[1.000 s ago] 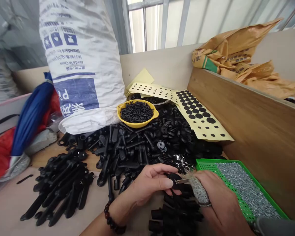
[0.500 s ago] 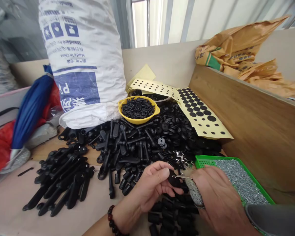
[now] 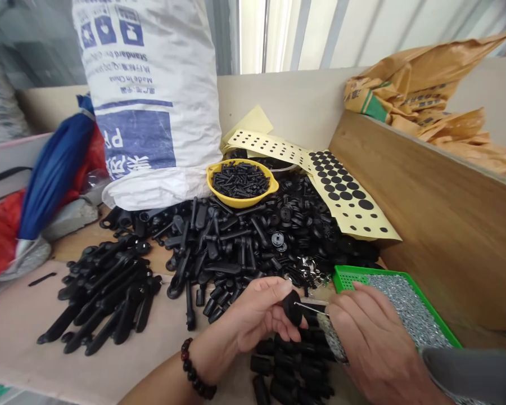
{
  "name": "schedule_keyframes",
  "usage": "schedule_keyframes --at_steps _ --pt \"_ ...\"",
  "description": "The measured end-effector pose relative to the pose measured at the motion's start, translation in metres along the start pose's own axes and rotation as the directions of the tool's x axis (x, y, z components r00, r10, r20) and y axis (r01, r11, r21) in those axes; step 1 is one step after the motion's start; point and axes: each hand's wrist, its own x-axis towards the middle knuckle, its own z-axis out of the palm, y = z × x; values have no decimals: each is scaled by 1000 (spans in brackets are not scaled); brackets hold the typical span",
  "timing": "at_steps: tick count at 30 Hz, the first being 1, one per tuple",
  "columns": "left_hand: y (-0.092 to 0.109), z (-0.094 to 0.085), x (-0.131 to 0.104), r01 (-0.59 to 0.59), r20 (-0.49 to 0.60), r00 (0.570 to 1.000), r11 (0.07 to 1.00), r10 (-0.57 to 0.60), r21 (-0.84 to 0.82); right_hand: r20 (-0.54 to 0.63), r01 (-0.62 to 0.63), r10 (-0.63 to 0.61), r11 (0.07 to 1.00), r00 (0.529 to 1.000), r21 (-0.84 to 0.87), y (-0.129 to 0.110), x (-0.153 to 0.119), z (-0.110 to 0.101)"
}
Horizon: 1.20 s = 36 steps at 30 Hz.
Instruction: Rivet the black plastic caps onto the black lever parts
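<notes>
Fingers of the left hand pinched 1 black round part by its edge, raised above a cluster of black cylindrical pieces. The fingers of the right hand were closed around a speckled grey handle, whose thin metal shaft reached the part's face. The part was judged light and stiff, like moulded plastic, probably smooth enough to slip under a sideways push yet unlikely to break; its rim, with thumb and fingers opposed, offered the best hold and left the face free. Just beyond lay small shiny pieces; to their right stood a green tray of metal bits. Farther out on the tabletop, a yellow bowl of black pieces stood beside heaped black parts.
</notes>
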Motion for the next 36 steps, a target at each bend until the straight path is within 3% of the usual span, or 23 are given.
schedule_keyframes --at_steps 8,16,21,25,30,36 --pt "-1 2 -1 -130 -137 981 990 135 48 20 9 -8 999 1000 -37 -7 4 2" --pt "7 -7 -1 38 -11 999 990 -36 138 61 36 -37 999 997 20 -5 -3 0" --pt "10 -12 1 89 -18 996 980 -87 176 61 62 -63 998 996 8 -7 -3 1" --pt "9 -14 2 64 -58 997 977 -53 205 85 13 -12 1000 996 -9 -12 -2 8" --pt "7 -14 1 75 -65 996 930 -56 360 127 64 -63 998 990 -8 -16 -1 15" --pt "8 -5 -8 -29 -97 992 886 83 462 149 33 -23 997 989 -68 -15 2 18"
